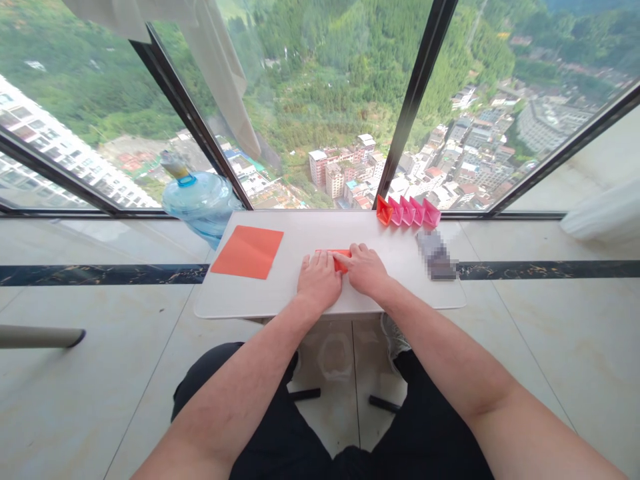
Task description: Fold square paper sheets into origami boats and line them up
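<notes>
A small piece of folded orange paper (343,261) lies on the white table (320,230), mostly covered by my two hands. My left hand (321,277) rests on its left part with the fingers lying flat and close together. From the right, my right hand (366,268) reaches in, its index finger stretched out over the paper and touching it beside the left fingertips. The remaining right fingers are partly hidden. To the left, a flat orange sheet of paper (249,252) lies apart from both hands.
Several folded paper pieces, one orange (384,211) and the others pink (413,212), stand in a row at the table's back right. Nearer lies a blurred dark object (437,255). A large blue water bottle (200,200) stands behind the left corner, by the windows.
</notes>
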Demonstrator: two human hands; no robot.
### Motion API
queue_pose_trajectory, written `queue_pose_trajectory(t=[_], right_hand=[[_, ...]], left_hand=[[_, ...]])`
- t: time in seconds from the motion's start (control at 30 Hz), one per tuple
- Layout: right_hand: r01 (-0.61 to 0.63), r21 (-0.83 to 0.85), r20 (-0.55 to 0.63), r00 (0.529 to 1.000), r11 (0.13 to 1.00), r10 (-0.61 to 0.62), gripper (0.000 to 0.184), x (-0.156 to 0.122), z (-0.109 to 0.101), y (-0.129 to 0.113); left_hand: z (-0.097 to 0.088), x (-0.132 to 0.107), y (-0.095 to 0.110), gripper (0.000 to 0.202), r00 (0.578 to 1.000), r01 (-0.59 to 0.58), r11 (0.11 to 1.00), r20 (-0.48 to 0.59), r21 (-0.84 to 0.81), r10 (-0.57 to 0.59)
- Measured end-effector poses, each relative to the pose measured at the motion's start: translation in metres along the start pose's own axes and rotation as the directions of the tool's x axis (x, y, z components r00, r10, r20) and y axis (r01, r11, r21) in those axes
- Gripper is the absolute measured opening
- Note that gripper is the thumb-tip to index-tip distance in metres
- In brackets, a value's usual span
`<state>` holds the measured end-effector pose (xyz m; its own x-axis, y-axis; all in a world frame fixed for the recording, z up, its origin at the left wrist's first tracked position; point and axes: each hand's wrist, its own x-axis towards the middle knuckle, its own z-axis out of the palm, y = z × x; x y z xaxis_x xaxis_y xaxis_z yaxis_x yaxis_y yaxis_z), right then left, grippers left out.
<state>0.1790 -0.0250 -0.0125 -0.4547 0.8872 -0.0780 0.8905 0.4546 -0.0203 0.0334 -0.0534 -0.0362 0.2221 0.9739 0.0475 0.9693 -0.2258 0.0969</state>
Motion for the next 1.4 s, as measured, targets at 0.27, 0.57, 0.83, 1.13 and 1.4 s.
queue_pose_trajectory(t=[0.27,0.57,0.83,1.13,1.4], right_hand=[[-0.050,-0.010,-0.022,0.999,0.999,0.049,0.042,-0.006,0.001,0.001],[-0.222,-0.018,0.029,0.974,0.975,0.223,0.046,-0.021,-0.002,0.032],[-0.240,-0.019,0.039,0.970,0.971,0.240,0.040,-0.017,-0.005,0.038],[-0.234,0.212,-0.171,0.947,0.949,0.272,0.041,0.003,0.007,0.038],[-0.154,0.253,-0.078,0.981,0.955,0.179,0.043,0.011,0.009,0.043]], left_hand=[[-0.008,0.001,0.000,0.053,1.000,-0.001,1.000,-0.005,-0.020,0.001],[-0.010,0.002,-0.002,0.060,0.999,0.021,1.000,0.031,0.023,-0.022],[-0.003,0.002,0.002,0.073,0.992,0.110,0.989,0.053,0.095,-0.116],[-0.003,0.010,0.001,0.068,0.991,-0.007,0.994,-0.132,-0.105,-0.007],[-0.002,0.025,-0.007,0.041,0.985,-0.170,0.961,-0.050,-0.216,0.163]])
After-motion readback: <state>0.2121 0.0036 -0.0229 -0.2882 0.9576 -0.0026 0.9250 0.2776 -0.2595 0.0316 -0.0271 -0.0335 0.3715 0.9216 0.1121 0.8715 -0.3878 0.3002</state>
